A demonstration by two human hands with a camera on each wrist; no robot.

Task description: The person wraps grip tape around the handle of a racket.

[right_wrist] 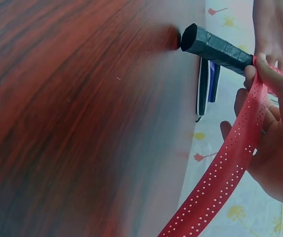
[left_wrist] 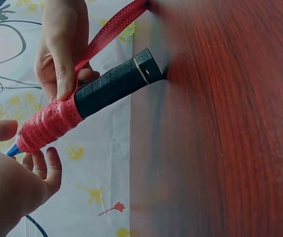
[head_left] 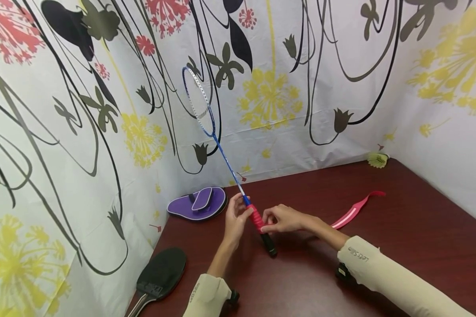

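A blue and white badminton racket (head_left: 229,164) leans up and away to the left, its butt low over the table. Around the upper handle, perforated red overgrip tape (left_wrist: 50,124) lies in overlapping turns; the lower handle (left_wrist: 112,85) shows black. My left hand (head_left: 235,221) holds the racket at the top of the wrapped part, thumb on one side and fingers on the other. With thumb and fingers, my right hand (head_left: 286,218) pinches the tape at the lowest red turn. From there the loose tape tail (right_wrist: 214,180) runs off, stretching right across the table in the head view.
On the dark red wooden table (head_left: 412,246), a purple paddle case (head_left: 186,210) lies at the back left and a black table tennis paddle (head_left: 164,269) at the left edge. A yellow shuttlecock (head_left: 377,160) sits in the far right corner. Patterned cloth (head_left: 301,145) hangs behind.
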